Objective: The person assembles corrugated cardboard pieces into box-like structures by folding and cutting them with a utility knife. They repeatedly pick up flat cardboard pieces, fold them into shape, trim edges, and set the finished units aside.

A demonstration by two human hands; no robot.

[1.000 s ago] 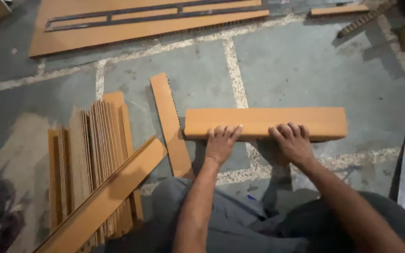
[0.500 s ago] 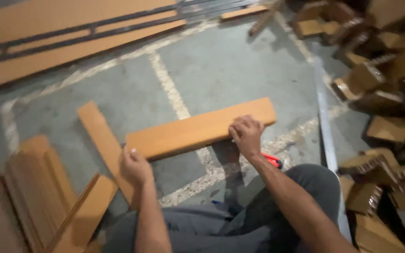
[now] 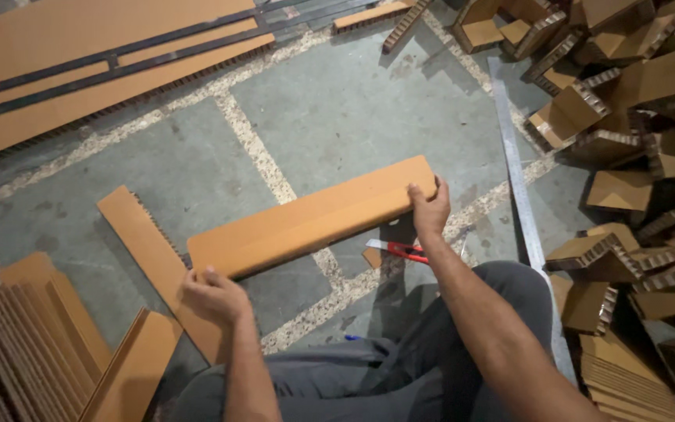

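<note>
Left hand, right hand, gripping opposite ends of cardboard strip

i count one long cardboard piece held between my two hands, left hand and right hand. one flat cardboard strip lies on the floor, one red utility knife, one metal straightedge. the offcuts heaped at right are too many to count.

The cardboard strip looks matt and smooth-faced brown paperboard; scrap offcuts show honeycomb paper cores, the straightedge is dull grey metal, and the floor rough speckled concrete
</note>
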